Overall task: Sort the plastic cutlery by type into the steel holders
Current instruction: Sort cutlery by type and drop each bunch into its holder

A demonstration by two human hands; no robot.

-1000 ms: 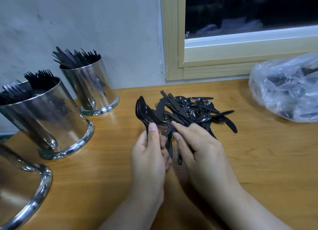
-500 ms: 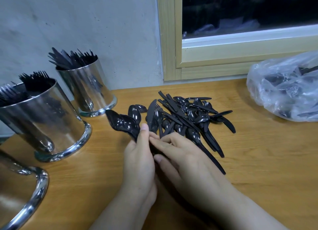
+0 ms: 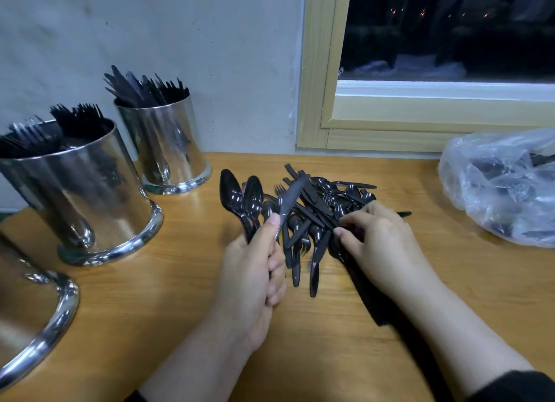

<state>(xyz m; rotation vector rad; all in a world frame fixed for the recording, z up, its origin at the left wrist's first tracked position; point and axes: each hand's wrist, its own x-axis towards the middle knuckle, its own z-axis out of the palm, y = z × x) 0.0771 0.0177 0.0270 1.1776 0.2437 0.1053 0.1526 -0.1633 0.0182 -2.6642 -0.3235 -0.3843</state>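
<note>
A heap of black plastic cutlery [image 3: 321,203] lies on the wooden table [image 3: 150,281] ahead of me. My left hand [image 3: 255,269] grips a bunch of black spoons [image 3: 240,198] and a knife [image 3: 292,195] by their handles, their heads pointing up and away. My right hand [image 3: 378,239] rests on the right side of the heap, its fingertips pinching a black piece there. Three steel holders stand at the left: a far one [image 3: 165,143] with knives, a middle one [image 3: 81,191] with forks, and a near one [image 3: 33,320] cut off by the frame.
A clear plastic bag [image 3: 504,188] with more black cutlery lies at the right edge of the table. A grey wall and a wooden window frame [image 3: 318,71] stand behind the table. Bare wood shows between the holders and my left hand.
My left hand has raised its bunch more upright, and a knife now stands in it with the spoons. My right hand has shifted right, onto the heap's right side.
</note>
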